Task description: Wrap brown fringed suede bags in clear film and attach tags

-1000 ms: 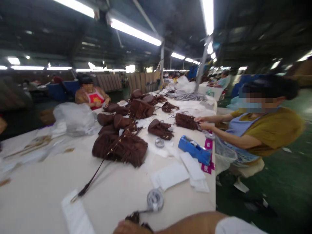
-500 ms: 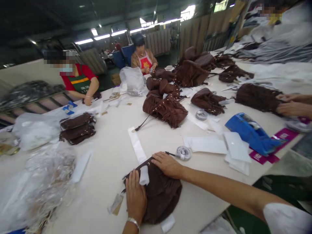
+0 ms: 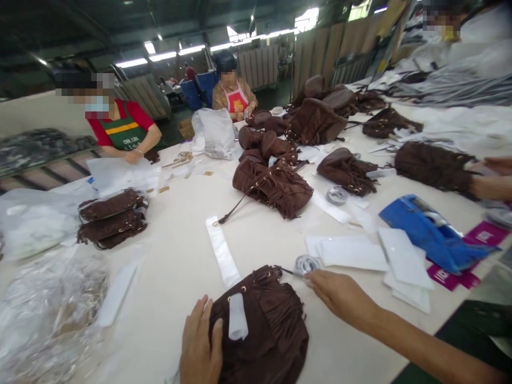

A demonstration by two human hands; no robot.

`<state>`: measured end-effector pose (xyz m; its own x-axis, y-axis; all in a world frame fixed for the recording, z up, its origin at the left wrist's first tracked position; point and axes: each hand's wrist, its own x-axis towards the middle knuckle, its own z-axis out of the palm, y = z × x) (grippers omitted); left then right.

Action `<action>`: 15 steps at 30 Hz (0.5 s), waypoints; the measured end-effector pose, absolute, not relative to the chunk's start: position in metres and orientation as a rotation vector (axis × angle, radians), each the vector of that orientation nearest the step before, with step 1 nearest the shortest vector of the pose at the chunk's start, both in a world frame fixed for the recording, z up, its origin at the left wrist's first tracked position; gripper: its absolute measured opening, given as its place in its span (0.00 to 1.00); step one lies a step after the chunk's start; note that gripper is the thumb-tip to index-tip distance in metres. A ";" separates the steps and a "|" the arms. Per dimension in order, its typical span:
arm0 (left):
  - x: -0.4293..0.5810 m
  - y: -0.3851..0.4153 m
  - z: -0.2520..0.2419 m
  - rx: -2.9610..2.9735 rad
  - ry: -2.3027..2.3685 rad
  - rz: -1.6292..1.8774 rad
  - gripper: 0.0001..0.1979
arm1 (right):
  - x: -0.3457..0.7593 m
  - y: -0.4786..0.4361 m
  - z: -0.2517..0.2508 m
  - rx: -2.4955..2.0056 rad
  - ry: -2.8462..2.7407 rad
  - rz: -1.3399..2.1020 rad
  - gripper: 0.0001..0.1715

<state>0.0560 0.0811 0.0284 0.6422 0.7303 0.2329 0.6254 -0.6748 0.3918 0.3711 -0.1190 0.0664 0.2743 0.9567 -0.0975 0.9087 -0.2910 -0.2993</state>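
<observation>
A dark brown fringed suede bag (image 3: 266, 325) lies on the table right in front of me, with a small white strip (image 3: 237, 324) lying on it. My left hand (image 3: 199, 346) rests flat on the bag's left side, fingers stretched out. My right hand (image 3: 338, 292) is to the right of the bag, fingers reaching toward a grey tape roll (image 3: 307, 263) and touching or nearly touching it. A thin tool or pin (image 3: 288, 271) sticks out between the bag and the roll.
More brown fringed bags (image 3: 276, 184) are piled mid-table, with a stack (image 3: 111, 217) at the left. White paper sheets (image 3: 352, 253), a blue tape dispenser (image 3: 432, 232) and plastic wrap (image 3: 48, 309) lie around. Three other people sit along the white table (image 3: 176, 250).
My right hand has come off the bag and moved right to the tape roll. My left hand slid to the bag's left edge. One second ago the view pointed higher, down the table.
</observation>
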 end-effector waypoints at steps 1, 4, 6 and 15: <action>0.064 0.092 0.042 2.528 1.121 0.540 0.21 | 0.378 -0.115 0.066 -2.463 -1.628 0.291 0.20; 0.105 0.120 0.073 2.476 1.021 0.313 0.16 | 0.390 -0.099 0.058 -2.735 -1.398 0.244 0.25; 0.139 0.130 0.080 2.511 0.875 0.064 0.17 | 0.391 -0.091 0.049 -2.827 -1.334 0.379 0.25; 0.204 0.120 0.056 2.733 0.618 -0.287 0.16 | 0.409 -0.072 0.047 -2.776 -1.282 0.537 0.15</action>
<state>0.2045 0.1198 0.0560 0.8860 0.3823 -0.2625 0.4473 -0.8540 0.2658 0.4094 -0.0717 0.0468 0.5994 0.7446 -0.2938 0.7318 -0.6585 -0.1759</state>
